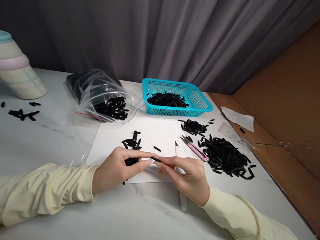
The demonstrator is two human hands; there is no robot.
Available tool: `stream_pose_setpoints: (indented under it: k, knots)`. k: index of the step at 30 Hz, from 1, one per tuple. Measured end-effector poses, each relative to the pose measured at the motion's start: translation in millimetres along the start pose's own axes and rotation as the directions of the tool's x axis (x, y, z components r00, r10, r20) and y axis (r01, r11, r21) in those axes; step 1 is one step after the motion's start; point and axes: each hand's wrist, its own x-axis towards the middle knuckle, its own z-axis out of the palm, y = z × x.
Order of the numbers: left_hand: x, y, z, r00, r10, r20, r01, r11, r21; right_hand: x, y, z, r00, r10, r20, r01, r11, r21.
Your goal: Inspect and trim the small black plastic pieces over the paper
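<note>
Slender black piece (156,159) held at the meeting of the fingertips, directly between the two hands. Long axis runs roughly left to right, hand to hand, dipping slightly toward the right. Neither hand clearly nearer; both sets of tips are at it.

Left hand (119,167): thumb and index finger drawn to a narrow pinch around the piece's left end. Right hand (189,175): thumb and index finger likewise pinched close, at the right end. Exact contact of each fingertip too small to tell.

Just past the fingertips, one stray piece (157,149) on the white sheet (161,133). Beyond the left hand, a small cluster (132,144); more dark pieces show through the gap between left thumb and index.

A white-shafted tool (177,149), dark pointed tip facing away, passes under the right hand. Pink-handled snips (199,151) just beyond that hand; to its right, a large heap (225,155), with a smaller heap (193,127) farther off.

Farthest out: blue basket (175,111) ahead of both hands, clear bag (89,97) ahead of the left, both holding black pieces.
</note>
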Motion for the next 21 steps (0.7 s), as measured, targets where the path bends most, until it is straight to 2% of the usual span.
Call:
stream_pose_setpoints:
  k: [10,14,17,21]
  knots:
    - [2.3,-2.3,0.1,0.999,0.046,-0.024,-0.044,0.997,0.065,-1.7,4.5,1.8,0.999,-0.032,0.023,0.033,0.999,-0.021]
    - [4.4,0.2,-1.4,1.000,0.006,-0.003,-0.006,0.998,0.059,-1.0,7.7,-2.1,0.985,-0.167,0.038,0.171,0.969,-0.178]
    - [7.3,5.6,-3.4,0.998,-0.058,0.020,0.058,0.998,0.027,-1.0,9.3,-7.9,0.944,-0.309,0.115,0.329,0.886,-0.326]
    - [9.8,9.5,-4.8,0.993,-0.066,0.096,0.063,0.998,0.026,-2.4,8.8,-9.8,0.918,-0.337,0.208,0.394,0.827,-0.401]
